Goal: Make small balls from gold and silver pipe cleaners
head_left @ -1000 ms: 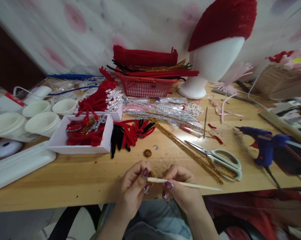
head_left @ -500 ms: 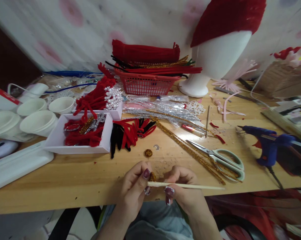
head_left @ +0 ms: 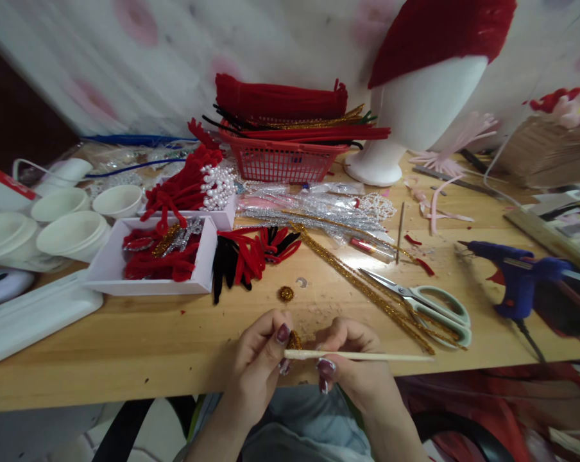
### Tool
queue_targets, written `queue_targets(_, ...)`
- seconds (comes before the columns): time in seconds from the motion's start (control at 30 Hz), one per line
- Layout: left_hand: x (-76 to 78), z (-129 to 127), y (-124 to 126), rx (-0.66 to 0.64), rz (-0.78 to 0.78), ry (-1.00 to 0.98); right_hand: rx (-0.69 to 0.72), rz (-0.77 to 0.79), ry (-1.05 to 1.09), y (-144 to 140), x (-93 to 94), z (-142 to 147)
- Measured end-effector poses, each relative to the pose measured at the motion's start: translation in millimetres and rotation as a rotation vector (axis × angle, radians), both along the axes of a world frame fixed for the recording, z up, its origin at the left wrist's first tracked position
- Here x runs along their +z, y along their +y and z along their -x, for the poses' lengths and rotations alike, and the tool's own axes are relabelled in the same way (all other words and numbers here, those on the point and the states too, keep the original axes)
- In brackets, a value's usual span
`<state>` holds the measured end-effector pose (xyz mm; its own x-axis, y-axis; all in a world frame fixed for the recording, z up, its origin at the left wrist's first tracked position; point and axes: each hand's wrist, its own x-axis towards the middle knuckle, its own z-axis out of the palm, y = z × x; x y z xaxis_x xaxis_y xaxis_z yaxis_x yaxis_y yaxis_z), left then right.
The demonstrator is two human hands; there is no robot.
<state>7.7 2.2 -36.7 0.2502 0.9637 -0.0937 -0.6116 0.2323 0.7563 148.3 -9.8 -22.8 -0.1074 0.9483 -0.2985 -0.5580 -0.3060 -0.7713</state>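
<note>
My left hand (head_left: 264, 350) is closed, pinching a small coil of gold tinsel pipe cleaner (head_left: 294, 340) between thumb and fingers. Across my right hand (head_left: 355, 356) lies a pale wooden stick (head_left: 367, 355), gripped between thumb and fingers. The stick's blunt left end touches or overlaps the gold coil; its thin end points right. Just beyond my hands, a finished-looking gold tinsel coil (head_left: 285, 294) rests on the table. Long gold tinsel stems (head_left: 362, 285) run diagonally to the right, partly under green-handled scissors (head_left: 434, 308).
A white box (head_left: 150, 287) of red and tinsel pieces stands left, near paper cups (head_left: 73, 232). Behind are a red basket (head_left: 285, 160) of pipe cleaners and a white mannequin head (head_left: 419, 102). A blue glue gun (head_left: 516, 269) lies right. Red and black loops (head_left: 246, 256) lie mid-table.
Almost nothing differs. Both hands keep their hold on the gold coil and the stick, with the stick's thin end tilted very slightly upward.
</note>
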Motion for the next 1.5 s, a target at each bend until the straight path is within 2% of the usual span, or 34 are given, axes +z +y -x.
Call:
queue_targets(0.7,4.5,2.0,0.9,-0.034,0.019,-0.034,-0.022,0.015,0.026,-0.9,4.4,4.4)
queue_targets(1.0,-3.5,-0.6,-0.5,-0.017,-0.026,-0.092,-0.036,-0.015,0.041,0.0,4.9,5.9)
queue_targets(1.27,1.1,3.4,-0.6,-0.060,0.023,-0.061,-0.025,-0.012,0.012,-1.4,5.0,4.6)
queue_targets(1.5,3.4,4.9,-1.9,-0.077,0.063,-0.050,-0.012,0.011,0.072,-3.0,5.2,5.4)
